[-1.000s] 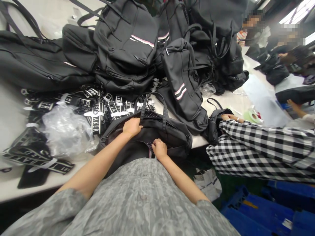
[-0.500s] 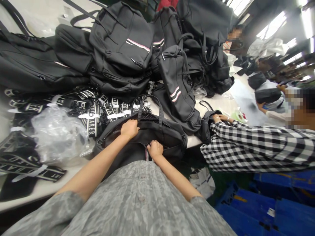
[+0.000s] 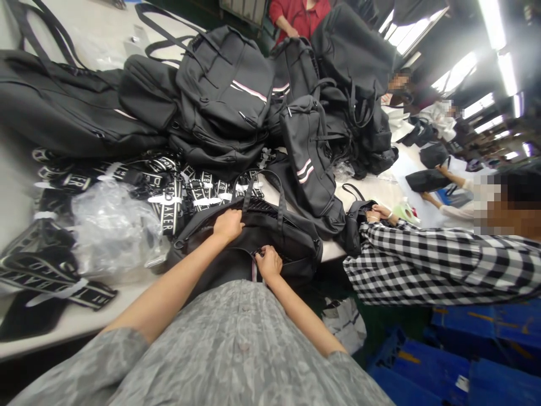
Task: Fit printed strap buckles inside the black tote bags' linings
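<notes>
A black bag (image 3: 291, 239) with two carry handles lies at the table's near edge, right in front of me. My left hand (image 3: 229, 224) grips the bag's upper rim beside its open top. My right hand (image 3: 269, 263) is closed on the bag's front face, pinching at a zip or seam there; what the fingers hold is too small to tell. Behind the bag lie bundled black straps with white lettering (image 3: 169, 194).
A tall heap of black backpacks (image 3: 228, 96) fills the table's far side. Crumpled clear plastic (image 3: 112, 225) lies at left. A person in a checked shirt (image 3: 439, 265) leans on the table at right. Blue crates (image 3: 456, 361) stand on the floor at lower right.
My view has swung up and to the right, showing more of the room and other people. Both hands keep their places on the black bag; the right hand has shifted slightly.
</notes>
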Action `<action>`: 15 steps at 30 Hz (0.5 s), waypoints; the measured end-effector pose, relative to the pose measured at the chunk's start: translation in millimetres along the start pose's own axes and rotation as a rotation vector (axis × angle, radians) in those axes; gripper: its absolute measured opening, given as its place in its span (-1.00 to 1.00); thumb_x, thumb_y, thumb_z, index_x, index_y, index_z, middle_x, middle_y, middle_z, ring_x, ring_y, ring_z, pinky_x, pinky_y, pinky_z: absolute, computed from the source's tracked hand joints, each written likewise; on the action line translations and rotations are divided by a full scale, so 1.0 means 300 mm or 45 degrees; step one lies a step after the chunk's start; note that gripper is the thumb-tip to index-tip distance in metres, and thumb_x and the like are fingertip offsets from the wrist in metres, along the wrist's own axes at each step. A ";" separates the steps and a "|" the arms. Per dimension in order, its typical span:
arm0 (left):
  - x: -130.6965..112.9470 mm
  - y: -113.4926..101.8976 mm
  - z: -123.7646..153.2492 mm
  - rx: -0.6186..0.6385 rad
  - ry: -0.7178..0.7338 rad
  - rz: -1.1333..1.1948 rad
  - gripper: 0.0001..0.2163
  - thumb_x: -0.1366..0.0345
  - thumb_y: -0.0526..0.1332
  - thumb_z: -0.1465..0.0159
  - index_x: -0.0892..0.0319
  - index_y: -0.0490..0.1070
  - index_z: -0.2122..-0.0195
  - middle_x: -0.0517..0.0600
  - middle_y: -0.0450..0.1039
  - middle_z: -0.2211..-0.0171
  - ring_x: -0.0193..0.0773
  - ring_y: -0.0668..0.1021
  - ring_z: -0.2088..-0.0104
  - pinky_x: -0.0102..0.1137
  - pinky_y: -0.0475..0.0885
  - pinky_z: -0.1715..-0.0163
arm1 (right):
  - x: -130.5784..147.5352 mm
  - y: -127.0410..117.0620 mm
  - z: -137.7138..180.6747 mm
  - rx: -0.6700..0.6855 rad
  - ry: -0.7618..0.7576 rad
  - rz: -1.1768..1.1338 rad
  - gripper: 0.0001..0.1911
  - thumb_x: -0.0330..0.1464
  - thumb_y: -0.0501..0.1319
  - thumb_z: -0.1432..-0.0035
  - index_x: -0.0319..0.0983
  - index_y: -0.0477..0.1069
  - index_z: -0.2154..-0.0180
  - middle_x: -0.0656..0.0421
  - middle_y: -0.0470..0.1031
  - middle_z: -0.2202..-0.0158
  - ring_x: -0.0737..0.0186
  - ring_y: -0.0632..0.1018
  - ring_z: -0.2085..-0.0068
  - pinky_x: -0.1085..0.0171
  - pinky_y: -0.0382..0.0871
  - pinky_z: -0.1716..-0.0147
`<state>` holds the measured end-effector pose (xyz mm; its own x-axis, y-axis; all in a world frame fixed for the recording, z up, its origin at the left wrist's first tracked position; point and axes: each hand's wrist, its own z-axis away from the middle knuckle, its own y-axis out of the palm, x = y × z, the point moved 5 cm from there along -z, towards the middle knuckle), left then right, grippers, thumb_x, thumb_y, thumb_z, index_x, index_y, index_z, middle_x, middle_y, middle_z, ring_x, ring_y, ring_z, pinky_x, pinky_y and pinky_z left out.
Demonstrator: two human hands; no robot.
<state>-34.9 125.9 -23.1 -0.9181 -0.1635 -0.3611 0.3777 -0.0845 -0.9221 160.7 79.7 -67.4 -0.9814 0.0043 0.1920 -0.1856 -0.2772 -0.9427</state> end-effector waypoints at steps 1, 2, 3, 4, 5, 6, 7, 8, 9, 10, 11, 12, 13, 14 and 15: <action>0.001 0.001 0.000 0.001 -0.001 0.003 -0.79 0.23 0.20 -0.23 0.24 0.41 0.17 0.18 0.47 0.16 -0.02 0.49 0.05 -0.29 0.45 0.15 | -0.003 0.003 -0.007 0.015 0.019 -0.020 -0.79 -0.26 0.18 -0.15 -0.16 0.44 0.17 0.11 0.52 0.13 0.19 0.55 0.12 0.29 0.34 0.17; 0.002 0.001 0.000 0.001 -0.001 0.005 -0.79 0.23 0.20 -0.23 0.24 0.41 0.17 0.19 0.47 0.16 -0.02 0.49 0.05 -0.29 0.45 0.16 | -0.006 0.004 -0.015 0.028 0.035 -0.036 -0.81 -0.26 0.19 -0.15 -0.16 0.45 0.20 0.12 0.54 0.15 0.19 0.55 0.13 0.29 0.34 0.18; 0.002 0.001 -0.001 0.000 0.001 0.007 -0.79 0.23 0.20 -0.23 0.24 0.41 0.17 0.19 0.47 0.16 -0.02 0.49 0.04 -0.29 0.45 0.15 | -0.010 0.005 -0.025 0.038 0.049 -0.049 -0.82 -0.26 0.19 -0.14 -0.15 0.47 0.22 0.12 0.56 0.18 0.19 0.56 0.14 0.30 0.35 0.19; 0.002 0.001 -0.001 -0.001 0.004 0.009 -0.79 0.24 0.20 -0.23 0.24 0.41 0.18 0.19 0.47 0.16 -0.02 0.49 0.04 -0.29 0.45 0.15 | -0.015 0.005 -0.036 0.050 0.060 -0.062 -0.82 -0.25 0.21 -0.13 -0.15 0.48 0.24 0.14 0.57 0.21 0.20 0.57 0.15 0.31 0.35 0.21; 0.002 0.001 -0.001 -0.003 0.005 0.009 -0.80 0.24 0.20 -0.23 0.24 0.41 0.18 0.19 0.47 0.16 -0.02 0.49 0.04 -0.29 0.44 0.14 | -0.021 0.006 -0.048 0.064 0.070 -0.081 -0.83 -0.24 0.22 -0.11 -0.14 0.50 0.25 0.15 0.59 0.23 0.21 0.58 0.17 0.32 0.36 0.23; 0.002 0.001 -0.002 -0.005 0.006 0.010 -0.80 0.24 0.20 -0.22 0.24 0.41 0.19 0.19 0.47 0.17 -0.01 0.49 0.04 -0.29 0.44 0.14 | -0.028 0.007 -0.060 0.080 0.079 -0.103 -0.83 -0.23 0.24 -0.09 -0.13 0.51 0.26 0.17 0.60 0.26 0.22 0.58 0.19 0.34 0.36 0.26; 0.002 0.001 -0.002 -0.005 0.008 0.011 -0.81 0.25 0.21 -0.22 0.24 0.41 0.20 0.19 0.47 0.17 -0.01 0.49 0.04 -0.29 0.44 0.14 | -0.036 0.008 -0.070 0.096 0.087 -0.126 -0.82 -0.22 0.27 -0.07 -0.12 0.52 0.27 0.18 0.61 0.28 0.24 0.59 0.21 0.36 0.36 0.29; 0.002 0.000 -0.002 -0.005 0.011 0.013 -0.81 0.25 0.21 -0.22 0.24 0.42 0.20 0.19 0.47 0.17 -0.01 0.49 0.05 -0.28 0.44 0.14 | -0.043 0.009 -0.080 0.111 0.092 -0.148 -0.82 -0.22 0.29 -0.05 -0.12 0.53 0.29 0.20 0.61 0.29 0.25 0.60 0.23 0.38 0.36 0.32; 0.003 0.001 -0.003 -0.005 0.013 0.014 -0.81 0.25 0.21 -0.22 0.25 0.42 0.21 0.19 0.47 0.18 0.00 0.50 0.05 -0.28 0.44 0.15 | -0.049 0.011 -0.088 0.125 0.095 -0.169 -0.83 -0.22 0.30 -0.03 -0.11 0.54 0.30 0.21 0.61 0.31 0.27 0.60 0.25 0.40 0.36 0.34; 0.003 0.001 -0.004 -0.006 0.014 0.016 -0.82 0.26 0.21 -0.22 0.25 0.42 0.21 0.19 0.48 0.18 0.00 0.50 0.06 -0.27 0.44 0.15 | -0.055 0.013 -0.094 0.136 0.097 -0.186 -0.84 -0.22 0.31 -0.02 -0.12 0.54 0.31 0.22 0.62 0.32 0.29 0.60 0.27 0.42 0.35 0.37; 0.004 0.002 -0.004 -0.007 0.014 0.017 -0.82 0.26 0.21 -0.22 0.25 0.42 0.22 0.19 0.48 0.19 0.00 0.50 0.06 -0.27 0.44 0.15 | -0.059 0.015 -0.098 0.144 0.098 -0.200 -0.85 -0.24 0.32 -0.01 -0.12 0.55 0.33 0.22 0.62 0.34 0.30 0.60 0.28 0.43 0.35 0.38; 0.005 0.003 -0.005 -0.009 0.013 0.018 -0.82 0.26 0.21 -0.22 0.25 0.42 0.21 0.19 0.48 0.19 0.00 0.50 0.06 -0.27 0.44 0.15 | -0.061 0.017 -0.099 0.148 0.098 -0.209 -0.86 -0.25 0.32 -0.01 -0.12 0.55 0.34 0.22 0.61 0.36 0.30 0.60 0.29 0.43 0.34 0.39; 0.006 0.004 -0.006 -0.011 0.011 0.018 -0.82 0.26 0.20 -0.22 0.25 0.42 0.21 0.19 0.48 0.19 -0.01 0.50 0.06 -0.27 0.44 0.15 | -0.061 0.018 -0.099 0.147 0.096 -0.213 -0.88 -0.26 0.32 -0.02 -0.13 0.55 0.35 0.22 0.61 0.37 0.30 0.60 0.30 0.43 0.34 0.39; 0.007 0.005 -0.007 -0.013 0.009 0.018 -0.82 0.25 0.20 -0.22 0.24 0.41 0.21 0.19 0.48 0.19 -0.01 0.50 0.06 -0.28 0.44 0.14 | -0.059 0.019 -0.097 0.142 0.092 -0.213 -0.89 -0.27 0.31 -0.03 -0.13 0.54 0.36 0.22 0.61 0.37 0.29 0.60 0.30 0.42 0.34 0.39; 0.008 0.007 -0.007 -0.014 0.009 0.019 -0.82 0.25 0.20 -0.23 0.24 0.41 0.21 0.18 0.48 0.18 -0.01 0.50 0.06 -0.28 0.44 0.14 | -0.057 0.019 -0.093 0.133 0.086 -0.209 -0.90 -0.27 0.30 -0.04 -0.14 0.54 0.36 0.22 0.61 0.37 0.29 0.60 0.29 0.41 0.34 0.38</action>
<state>-36.7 127.5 -26.2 -0.9132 -0.1578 -0.3756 0.3899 -0.0709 -0.9181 174.9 104.9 -83.5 -0.9402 0.1213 0.3184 -0.3405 -0.3658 -0.8662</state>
